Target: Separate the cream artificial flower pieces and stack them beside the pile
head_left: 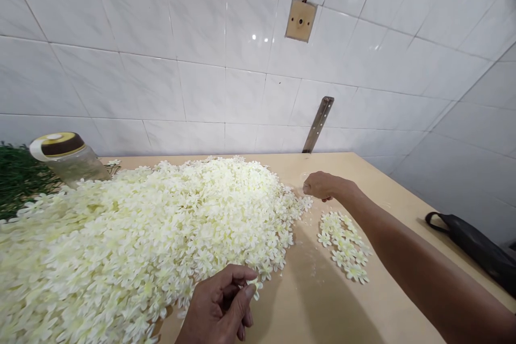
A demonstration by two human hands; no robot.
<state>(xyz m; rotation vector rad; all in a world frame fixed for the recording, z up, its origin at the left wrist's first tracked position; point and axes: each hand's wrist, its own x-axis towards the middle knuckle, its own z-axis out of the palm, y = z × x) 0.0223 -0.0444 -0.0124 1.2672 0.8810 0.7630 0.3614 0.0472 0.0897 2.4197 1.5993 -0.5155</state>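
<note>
A large heap of white and pale-yellow artificial flowers spreads over the left and middle of the table. At its front edge my left hand is closed in a pinch, with one small flower at the thumb and index fingertips. My right hand reaches far out, just past the heap's right edge, low over the tabletop. Its fingers are curled together and turned away, so anything in them is hidden. Below my right wrist lies a smaller group of loose flowers, apart from the heap.
A clear bottle with a brown and yellow lid stands behind the heap, beside green artificial foliage. A black strapped item lies along the right edge. A perforated metal strip leans against the tiled wall. Tiny clear bits dot the tabletop.
</note>
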